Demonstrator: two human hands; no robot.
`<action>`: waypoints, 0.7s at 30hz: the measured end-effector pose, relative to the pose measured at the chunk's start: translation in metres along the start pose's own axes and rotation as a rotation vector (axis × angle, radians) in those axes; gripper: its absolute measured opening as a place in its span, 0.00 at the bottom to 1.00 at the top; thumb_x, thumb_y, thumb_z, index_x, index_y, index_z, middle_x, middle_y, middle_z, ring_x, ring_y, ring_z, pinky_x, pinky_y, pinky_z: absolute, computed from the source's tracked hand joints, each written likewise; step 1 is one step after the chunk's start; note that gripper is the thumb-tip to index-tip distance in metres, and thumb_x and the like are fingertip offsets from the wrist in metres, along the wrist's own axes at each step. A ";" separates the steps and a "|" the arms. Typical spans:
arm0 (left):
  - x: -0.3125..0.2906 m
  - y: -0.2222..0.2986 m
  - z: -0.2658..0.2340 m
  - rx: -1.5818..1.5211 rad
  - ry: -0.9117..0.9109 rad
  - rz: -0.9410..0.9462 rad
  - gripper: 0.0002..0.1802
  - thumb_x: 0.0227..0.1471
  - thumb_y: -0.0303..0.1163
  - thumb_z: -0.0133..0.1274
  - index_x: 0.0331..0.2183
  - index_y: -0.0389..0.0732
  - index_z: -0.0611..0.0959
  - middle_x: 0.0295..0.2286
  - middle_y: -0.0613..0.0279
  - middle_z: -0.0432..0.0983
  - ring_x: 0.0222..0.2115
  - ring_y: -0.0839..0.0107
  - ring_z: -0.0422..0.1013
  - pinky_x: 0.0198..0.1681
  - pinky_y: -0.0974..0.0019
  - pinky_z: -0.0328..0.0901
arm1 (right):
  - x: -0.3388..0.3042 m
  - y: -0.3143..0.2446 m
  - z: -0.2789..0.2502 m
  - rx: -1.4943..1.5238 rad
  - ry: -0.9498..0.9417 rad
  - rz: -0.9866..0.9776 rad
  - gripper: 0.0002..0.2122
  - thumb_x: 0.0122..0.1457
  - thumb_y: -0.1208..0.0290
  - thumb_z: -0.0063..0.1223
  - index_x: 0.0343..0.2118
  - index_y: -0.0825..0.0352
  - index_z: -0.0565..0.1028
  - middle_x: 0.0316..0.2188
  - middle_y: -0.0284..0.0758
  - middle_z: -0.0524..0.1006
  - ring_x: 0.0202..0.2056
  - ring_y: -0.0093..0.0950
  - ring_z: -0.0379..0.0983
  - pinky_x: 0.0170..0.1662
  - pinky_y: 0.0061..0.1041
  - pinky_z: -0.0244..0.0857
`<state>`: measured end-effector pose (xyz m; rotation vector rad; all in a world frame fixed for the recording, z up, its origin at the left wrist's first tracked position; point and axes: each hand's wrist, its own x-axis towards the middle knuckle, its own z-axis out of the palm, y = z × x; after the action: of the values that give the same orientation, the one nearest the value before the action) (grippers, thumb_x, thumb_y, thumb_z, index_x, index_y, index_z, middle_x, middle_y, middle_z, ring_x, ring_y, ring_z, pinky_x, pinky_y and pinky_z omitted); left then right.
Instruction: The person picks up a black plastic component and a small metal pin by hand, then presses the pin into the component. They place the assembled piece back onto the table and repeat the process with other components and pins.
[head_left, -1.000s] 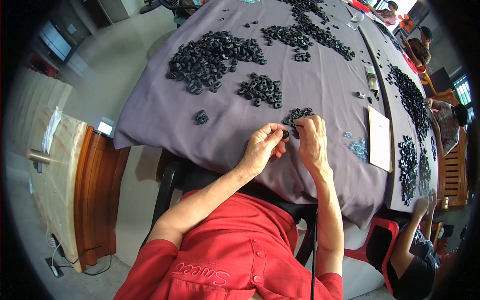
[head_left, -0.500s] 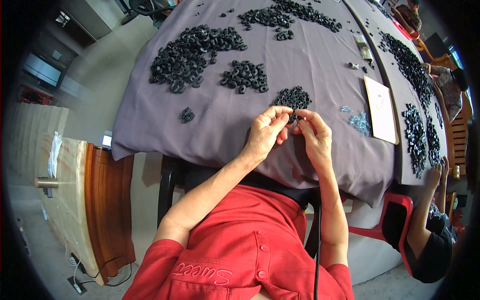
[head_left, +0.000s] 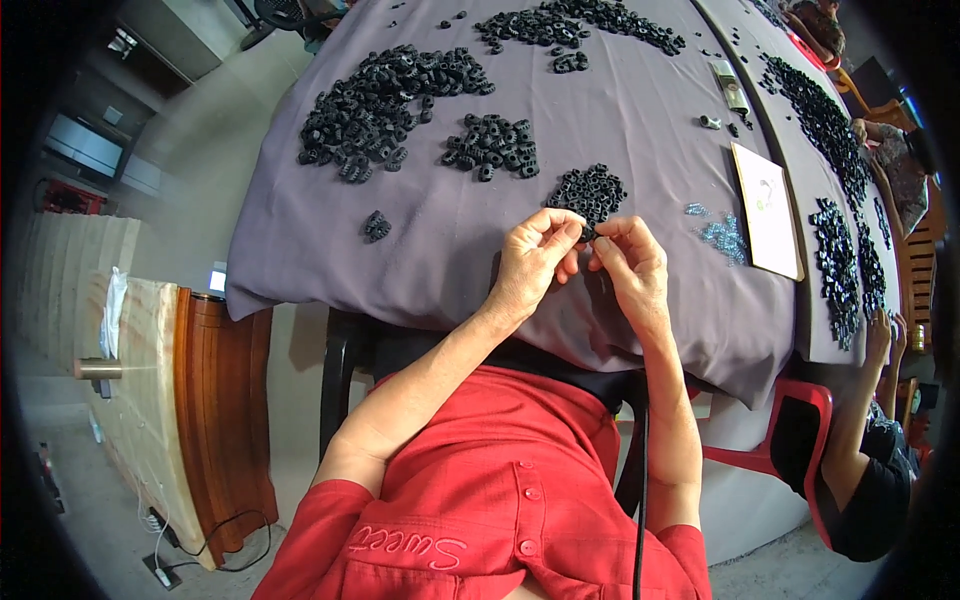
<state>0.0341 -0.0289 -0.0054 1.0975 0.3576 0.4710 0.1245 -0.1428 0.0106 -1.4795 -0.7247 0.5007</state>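
Over the near side of the counter [head_left: 420,275], a small black piece [head_left: 587,235] is pinched by the fingers of the left hand [head_left: 530,262], the right hand's [head_left: 637,270] hold being unclear, in apparent two-handed handling that calls next for steadiness.

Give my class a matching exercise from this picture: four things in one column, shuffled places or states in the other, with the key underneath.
1. small black part
2. bluish pieces
3. lone black cluster
4. red chair

A. towards the left front of the cloth
B. at the right, with a co-worker in black
C. at the fingertips of the left hand and right hand
D. just left of the white card

Pairs: 1-C, 2-D, 3-A, 4-B
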 end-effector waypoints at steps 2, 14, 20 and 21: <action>-0.002 0.002 -0.002 -0.002 -0.010 -0.022 0.09 0.55 0.34 0.50 0.35 0.39 0.78 0.19 0.68 0.71 0.15 0.85 0.63 0.17 0.81 0.60 | 0.000 0.000 0.001 -0.009 0.001 -0.002 0.04 0.55 0.79 0.48 0.33 0.70 0.70 0.24 0.29 0.72 0.25 0.16 0.68 0.29 0.16 0.64; -0.002 0.000 -0.002 0.042 0.002 -0.038 0.10 0.56 0.32 0.46 0.40 0.41 0.77 0.17 0.69 0.70 0.16 0.83 0.63 0.18 0.80 0.59 | 0.001 0.003 0.000 -0.014 -0.035 0.021 0.02 0.53 0.80 0.50 0.30 0.69 0.71 0.21 0.28 0.71 0.23 0.15 0.67 0.27 0.15 0.62; -0.002 -0.001 -0.002 0.023 0.005 -0.007 0.09 0.56 0.31 0.47 0.38 0.40 0.78 0.17 0.69 0.70 0.15 0.84 0.64 0.18 0.80 0.60 | -0.002 0.002 0.005 -0.019 -0.021 0.034 0.03 0.52 0.80 0.51 0.30 0.70 0.70 0.21 0.29 0.72 0.23 0.15 0.68 0.27 0.16 0.64; -0.002 -0.001 -0.002 0.024 0.007 -0.005 0.09 0.56 0.31 0.47 0.38 0.40 0.78 0.17 0.69 0.70 0.15 0.84 0.64 0.18 0.80 0.60 | -0.001 0.003 0.005 -0.019 -0.023 0.033 0.03 0.52 0.80 0.51 0.30 0.70 0.70 0.21 0.29 0.72 0.23 0.15 0.68 0.27 0.16 0.64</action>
<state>0.0317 -0.0293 -0.0074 1.1183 0.3725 0.4676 0.1203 -0.1400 0.0069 -1.5071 -0.7259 0.5377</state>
